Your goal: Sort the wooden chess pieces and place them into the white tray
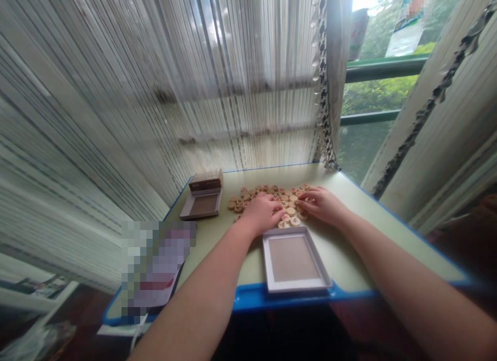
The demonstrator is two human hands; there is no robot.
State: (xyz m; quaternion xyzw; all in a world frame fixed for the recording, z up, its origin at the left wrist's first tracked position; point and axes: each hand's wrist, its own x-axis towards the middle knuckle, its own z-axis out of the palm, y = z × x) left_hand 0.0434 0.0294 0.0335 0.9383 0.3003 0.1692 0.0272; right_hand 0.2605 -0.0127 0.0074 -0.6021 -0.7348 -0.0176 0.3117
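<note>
Many round wooden xiangqi pieces (291,212) lie loosely together on the table, several with red or dark characters facing up. My left hand (262,211) rests over the middle of them, palm down, its fingers apart and slightly bent, covering some pieces. At the right edge of the group, my right hand (319,202) reaches in with fingers extended; its fingertips touch the pieces there. No piece shows clearly gripped in either hand. Just in front of the pieces sits a shallow white box tray (267,262) with a bare brownish bottom.
A second shallow tray (186,215) and a small brown box (205,179) stand at the table's back left. A blurred-out phone-like object (165,268) lies at the left edge. The pale tabletop (349,257) has a blue rim. String curtains (248,91) hang behind.
</note>
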